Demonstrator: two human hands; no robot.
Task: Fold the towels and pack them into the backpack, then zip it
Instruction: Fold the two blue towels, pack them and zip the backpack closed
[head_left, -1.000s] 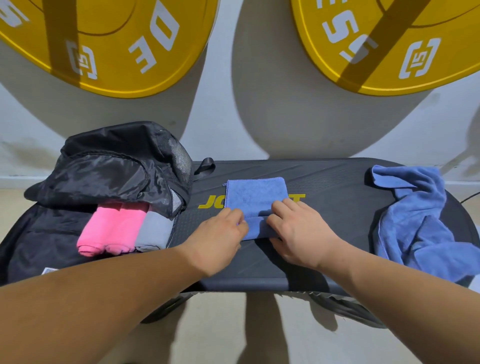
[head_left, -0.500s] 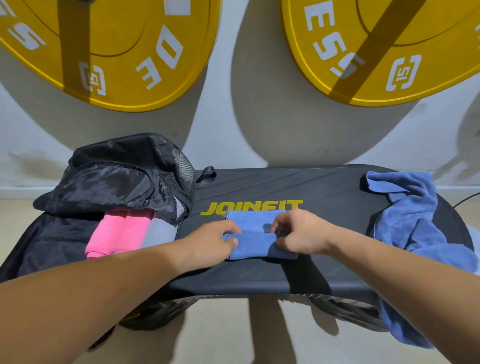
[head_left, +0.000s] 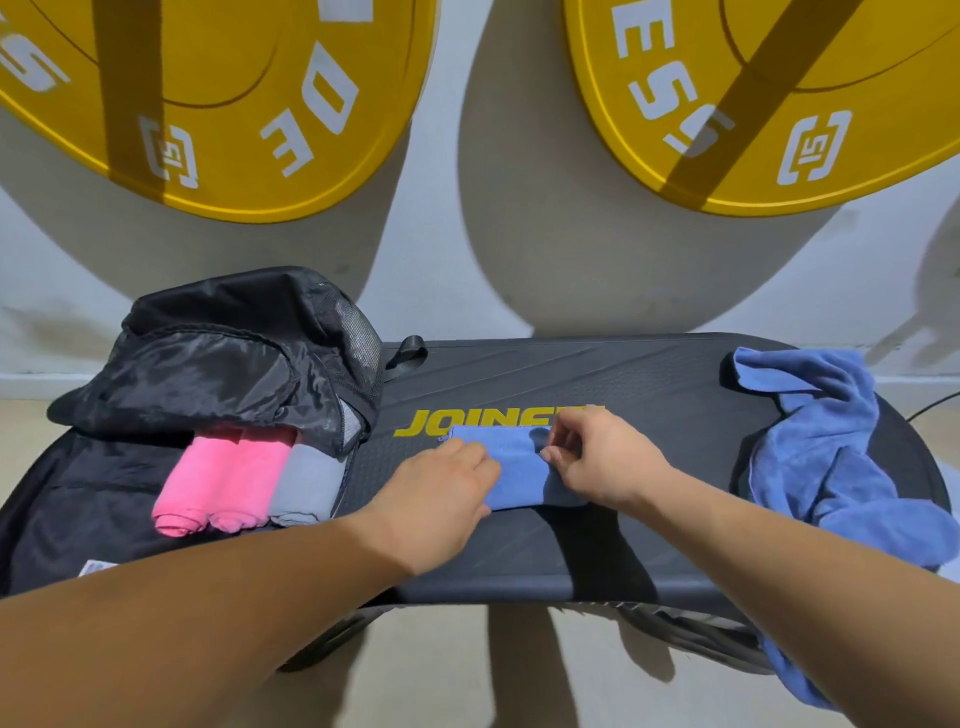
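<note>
The right hand (head_left: 602, 457) and the folded blue towel (head_left: 511, 467) cover the end of the yellow lettering (head_left: 441, 423) on the bench (head_left: 649, 395). The left hand (head_left: 441, 499) hides the towel's left edge. The backpack flap (head_left: 218, 374) covers the rolled towels' (head_left: 223, 478) far ends.

Blue towel (head_left: 514, 470) from flat square to narrow folded band; right grip (head_left: 608, 462) from flat press to fingertip pinch.
</note>
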